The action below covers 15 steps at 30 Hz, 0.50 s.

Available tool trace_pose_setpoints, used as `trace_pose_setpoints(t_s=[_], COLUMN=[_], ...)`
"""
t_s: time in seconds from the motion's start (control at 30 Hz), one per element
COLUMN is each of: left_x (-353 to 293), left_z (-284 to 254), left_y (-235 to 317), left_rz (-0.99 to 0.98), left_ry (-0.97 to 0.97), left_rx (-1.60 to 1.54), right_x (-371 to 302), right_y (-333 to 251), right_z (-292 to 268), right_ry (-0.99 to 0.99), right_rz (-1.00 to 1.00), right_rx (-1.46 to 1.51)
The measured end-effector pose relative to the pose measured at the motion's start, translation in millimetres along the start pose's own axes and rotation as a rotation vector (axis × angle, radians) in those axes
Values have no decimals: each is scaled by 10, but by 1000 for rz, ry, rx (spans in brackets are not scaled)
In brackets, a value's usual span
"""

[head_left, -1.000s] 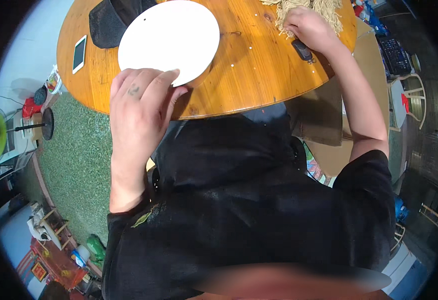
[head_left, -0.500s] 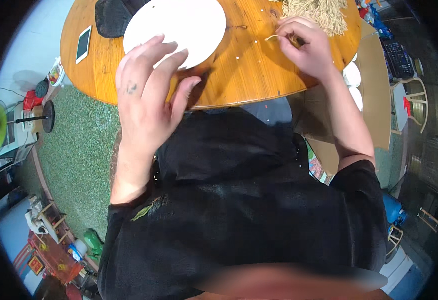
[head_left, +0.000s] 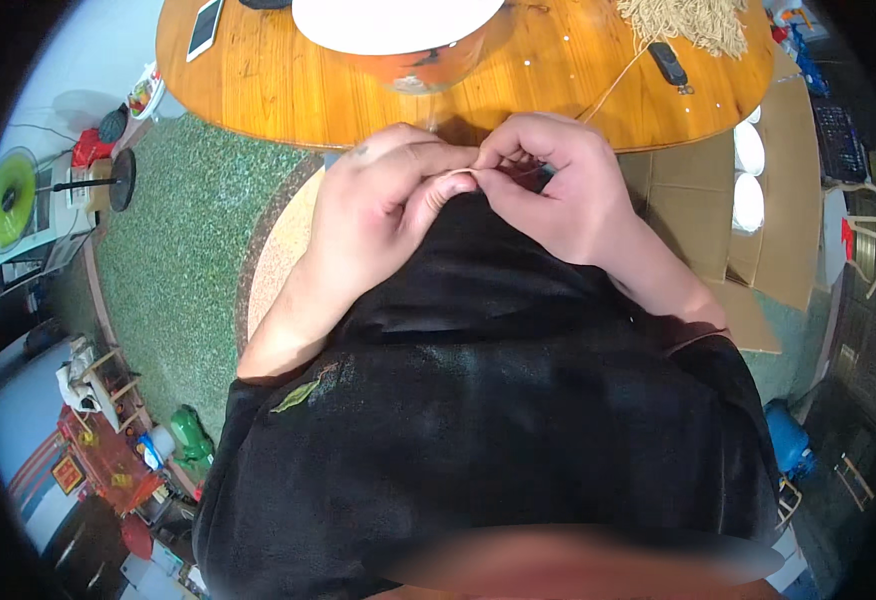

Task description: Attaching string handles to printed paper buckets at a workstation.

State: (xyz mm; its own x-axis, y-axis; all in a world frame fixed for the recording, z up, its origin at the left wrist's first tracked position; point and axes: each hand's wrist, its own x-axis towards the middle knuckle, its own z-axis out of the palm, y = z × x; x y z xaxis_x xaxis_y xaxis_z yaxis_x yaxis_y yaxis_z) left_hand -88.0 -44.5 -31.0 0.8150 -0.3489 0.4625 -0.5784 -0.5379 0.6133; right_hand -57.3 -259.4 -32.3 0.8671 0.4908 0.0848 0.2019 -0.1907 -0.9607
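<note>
My left hand (head_left: 373,195) and my right hand (head_left: 568,190) meet in front of my chest, close to the near edge of the table. Both are closed, with thumbs and forefingers pinching a thin beige string (head_left: 465,171) between them. A length of the same string (head_left: 618,82) runs from behind my right hand across the tabletop to a bundle of beige strings (head_left: 686,22) at the far right. The string's end is too small to make out at my fingertips.
On the wooden table (head_left: 288,100) stand a white round board (head_left: 398,28) over a reddish, shiny base (head_left: 438,72), a white phone (head_left: 205,30) and a black key fob (head_left: 668,64). Cardboard (head_left: 783,200) with white round things (head_left: 748,203) lies right of the table. A green fan (head_left: 10,197) is left.
My hands have come together; the left left the white board, and the right came away from the bundle, drawing the string toward me. The key fob now shows. The view has shifted.
</note>
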Motion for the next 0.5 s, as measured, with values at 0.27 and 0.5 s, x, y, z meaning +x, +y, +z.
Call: trace_pose_setpoints(t_s=[0.27, 0.5], left_x=[-189, -190], left_z=[102, 144], left_y=[-68, -175], left_rz=[-237, -330], left_ry=[101, 100], left_rx=[-235, -668], right_x=[-87, 24], right_y=[116, 201], right_z=[98, 96], right_ry=[-37, -35], right_rz=[-38, 7], right_rx=[-5, 109])
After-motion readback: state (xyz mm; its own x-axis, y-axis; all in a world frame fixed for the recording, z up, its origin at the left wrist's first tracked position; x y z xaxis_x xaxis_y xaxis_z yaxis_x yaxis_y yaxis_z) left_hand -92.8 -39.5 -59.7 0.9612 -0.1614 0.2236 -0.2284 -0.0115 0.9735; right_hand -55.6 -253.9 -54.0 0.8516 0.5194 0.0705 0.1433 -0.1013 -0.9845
